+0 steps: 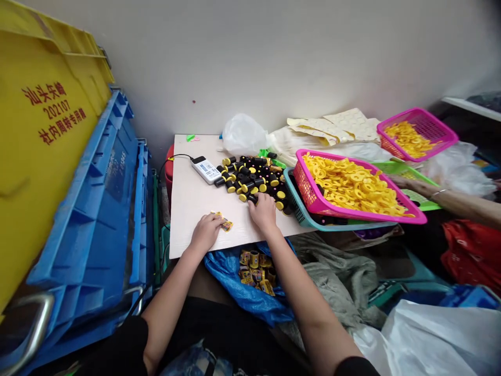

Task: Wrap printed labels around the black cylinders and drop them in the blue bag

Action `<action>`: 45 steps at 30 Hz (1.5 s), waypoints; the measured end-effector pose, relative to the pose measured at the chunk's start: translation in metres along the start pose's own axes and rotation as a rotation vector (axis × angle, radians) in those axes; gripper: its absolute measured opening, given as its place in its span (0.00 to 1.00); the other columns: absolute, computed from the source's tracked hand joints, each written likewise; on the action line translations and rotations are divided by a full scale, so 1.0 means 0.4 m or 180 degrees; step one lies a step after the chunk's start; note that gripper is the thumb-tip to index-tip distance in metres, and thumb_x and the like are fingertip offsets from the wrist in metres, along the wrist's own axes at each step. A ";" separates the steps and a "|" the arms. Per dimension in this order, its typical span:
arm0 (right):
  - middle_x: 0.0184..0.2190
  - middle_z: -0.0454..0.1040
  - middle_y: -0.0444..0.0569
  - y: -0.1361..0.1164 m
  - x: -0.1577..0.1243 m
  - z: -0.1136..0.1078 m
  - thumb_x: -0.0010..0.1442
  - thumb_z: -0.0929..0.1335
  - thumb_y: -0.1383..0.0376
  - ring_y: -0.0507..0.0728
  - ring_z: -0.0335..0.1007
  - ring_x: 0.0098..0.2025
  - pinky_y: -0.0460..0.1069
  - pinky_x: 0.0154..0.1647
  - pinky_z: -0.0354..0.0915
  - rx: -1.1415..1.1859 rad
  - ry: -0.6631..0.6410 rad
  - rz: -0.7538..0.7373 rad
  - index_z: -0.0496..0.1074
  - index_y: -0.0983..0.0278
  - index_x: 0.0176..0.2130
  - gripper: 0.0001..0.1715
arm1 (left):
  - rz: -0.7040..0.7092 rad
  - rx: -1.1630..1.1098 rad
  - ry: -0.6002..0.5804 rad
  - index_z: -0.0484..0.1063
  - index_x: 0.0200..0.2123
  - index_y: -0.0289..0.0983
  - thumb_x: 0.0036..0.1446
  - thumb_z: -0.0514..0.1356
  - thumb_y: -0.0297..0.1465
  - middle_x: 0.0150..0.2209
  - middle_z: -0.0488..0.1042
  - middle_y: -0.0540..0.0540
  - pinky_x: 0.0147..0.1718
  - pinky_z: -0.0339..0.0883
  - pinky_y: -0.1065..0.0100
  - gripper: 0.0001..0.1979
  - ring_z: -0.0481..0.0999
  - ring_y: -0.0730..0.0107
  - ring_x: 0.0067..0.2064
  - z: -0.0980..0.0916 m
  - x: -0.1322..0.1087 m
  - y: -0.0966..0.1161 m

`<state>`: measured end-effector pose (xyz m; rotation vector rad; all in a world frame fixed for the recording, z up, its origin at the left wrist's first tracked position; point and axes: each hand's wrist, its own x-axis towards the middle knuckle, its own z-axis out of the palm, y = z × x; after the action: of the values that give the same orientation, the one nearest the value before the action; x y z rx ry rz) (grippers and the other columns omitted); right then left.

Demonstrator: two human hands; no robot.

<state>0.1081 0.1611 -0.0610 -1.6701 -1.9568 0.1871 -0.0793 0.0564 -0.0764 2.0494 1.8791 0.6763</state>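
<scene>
My left hand (pixel 206 231) rests at the front of the white tabletop (pixel 186 209), its fingers closed on a small yellow printed label (pixel 225 223). At the near edge of a heap of black cylinders with yellow ends (pixel 250 175), my right hand (pixel 264 213) pinches one black cylinder (pixel 252 199). Below the table edge, a blue plastic bag (pixel 227 277) in front of me holds several cylinders wrapped in yellow printed labels (pixel 256 269).
A pink basket of yellow ring-shaped parts (pixel 352 185) sits on a teal basket (pixel 299 211) to the right. Another person's arm (pixel 462 201) reaches in there. A white phone-like device (pixel 206 169) lies behind my left hand. Blue crates (pixel 94 209) stand left.
</scene>
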 end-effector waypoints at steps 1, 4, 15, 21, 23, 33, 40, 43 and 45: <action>0.45 0.71 0.62 0.015 0.005 0.006 0.57 0.67 0.63 0.66 0.62 0.48 0.58 0.48 0.58 -0.0166 -0.0111 -0.0003 0.70 0.69 0.48 0.20 | 0.0069 -0.0079 -0.0057 0.77 0.44 0.42 0.59 0.55 0.27 0.44 0.75 0.45 0.49 0.64 0.63 0.14 0.71 0.62 0.47 0.001 0.012 0.005; 0.46 0.72 0.60 0.056 -0.007 0.012 0.57 0.67 0.64 0.66 0.62 0.49 0.58 0.48 0.58 -0.0242 -0.0284 -0.0070 0.70 0.67 0.50 0.21 | -0.0045 -0.0155 -0.0058 0.78 0.42 0.41 0.57 0.57 0.30 0.44 0.75 0.44 0.48 0.65 0.63 0.12 0.72 0.62 0.46 -0.006 0.034 0.012; 0.39 0.74 0.54 0.106 -0.148 -0.004 0.54 0.67 0.55 0.58 0.67 0.36 0.53 0.40 0.65 0.1679 0.0025 0.0343 0.72 0.65 0.46 0.24 | -0.0920 0.0463 0.0379 0.77 0.39 0.36 0.55 0.59 0.42 0.43 0.71 0.36 0.46 0.62 0.55 0.16 0.66 0.49 0.50 0.014 0.143 0.099; 0.35 0.73 0.51 0.122 -0.215 -0.060 0.54 0.67 0.55 0.55 0.65 0.32 0.51 0.36 0.65 0.2113 -0.0049 0.0736 0.71 0.67 0.48 0.26 | -0.0895 -0.0573 0.0063 0.74 0.34 0.37 0.49 0.62 0.29 0.34 0.75 0.45 0.39 0.66 0.64 0.07 0.74 0.63 0.40 0.014 0.177 0.082; 0.33 0.73 0.49 0.132 -0.232 -0.078 0.53 0.68 0.54 0.55 0.65 0.31 0.51 0.35 0.64 0.2247 -0.0065 0.0890 0.71 0.67 0.48 0.26 | -0.0998 -0.0851 0.0008 0.71 0.43 0.37 0.47 0.64 0.30 0.31 0.74 0.49 0.33 0.67 0.68 0.17 0.75 0.68 0.34 0.000 0.167 0.069; 0.34 0.72 0.51 0.137 -0.288 -0.086 0.51 0.68 0.52 0.55 0.64 0.32 0.53 0.38 0.64 0.2510 -0.0056 0.1103 0.72 0.70 0.46 0.29 | -0.1288 -0.1364 0.0003 0.73 0.38 0.37 0.44 0.64 0.31 0.24 0.70 0.51 0.25 0.64 0.70 0.14 0.71 0.71 0.24 -0.039 0.096 0.049; 0.30 0.70 0.48 0.145 -0.310 -0.077 0.52 0.68 0.52 0.55 0.63 0.30 0.51 0.35 0.63 0.2448 -0.0145 0.1089 0.72 0.68 0.46 0.28 | -0.0993 -0.0378 -0.0006 0.71 0.39 0.39 0.55 0.57 0.32 0.32 0.76 0.45 0.35 0.67 0.64 0.08 0.75 0.63 0.34 -0.057 0.058 0.048; 0.34 0.73 0.50 0.136 -0.309 -0.086 0.52 0.68 0.52 0.55 0.65 0.32 0.52 0.38 0.64 0.2445 -0.0122 0.1026 0.72 0.67 0.46 0.27 | -0.0798 -0.0127 0.0244 0.76 0.33 0.38 0.53 0.60 0.33 0.40 0.75 0.41 0.46 0.65 0.59 0.07 0.73 0.57 0.45 -0.062 0.056 0.036; 0.38 0.74 0.52 0.127 -0.304 -0.099 0.53 0.67 0.52 0.57 0.66 0.36 0.53 0.41 0.64 0.2484 -0.0094 0.0976 0.72 0.67 0.46 0.27 | -0.0785 -0.0174 0.0423 0.78 0.32 0.38 0.51 0.61 0.32 0.42 0.74 0.41 0.49 0.64 0.60 0.07 0.72 0.57 0.48 -0.068 0.057 0.026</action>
<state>0.1802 0.0473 -0.0893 -1.3991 -1.3503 0.9564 -0.0832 0.0750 -0.0446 1.7383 2.1157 0.8053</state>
